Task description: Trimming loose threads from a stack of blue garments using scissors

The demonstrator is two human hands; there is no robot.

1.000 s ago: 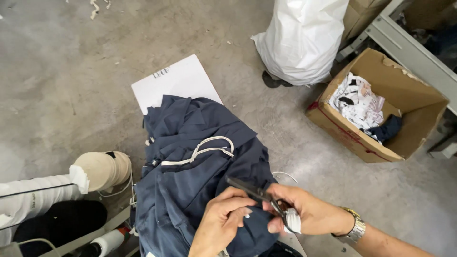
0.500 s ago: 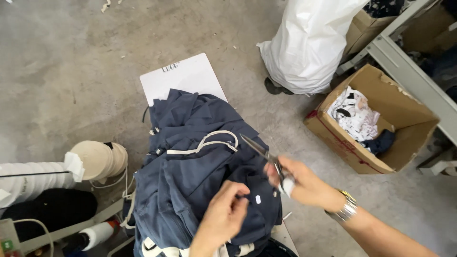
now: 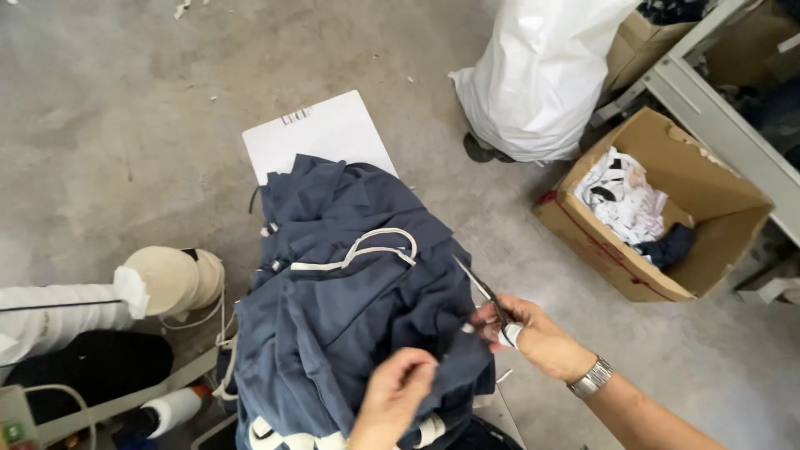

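A heap of dark navy garments (image 3: 350, 300) with white drawstring cords lies on a small work surface in front of me. My right hand (image 3: 533, 333), a metal watch on its wrist, grips small thread snips (image 3: 483, 292) whose blades point up and left over the cloth. My left hand (image 3: 396, 400) pinches a fold of the navy fabric near the bottom, just left of the right hand.
A white board (image 3: 321, 137) sticks out from under the heap. A cardboard box (image 3: 658, 208) with fabric scraps stands right on the concrete floor, and a big white sack (image 3: 537, 75) behind it. Cream thread cones (image 3: 171, 279) sit left. A metal frame (image 3: 717, 125) runs along the upper right.
My right hand lifted the snips off the cloth and swung their blades up and to the right. My left hand slid lower on the fabric. The view shifted slightly.
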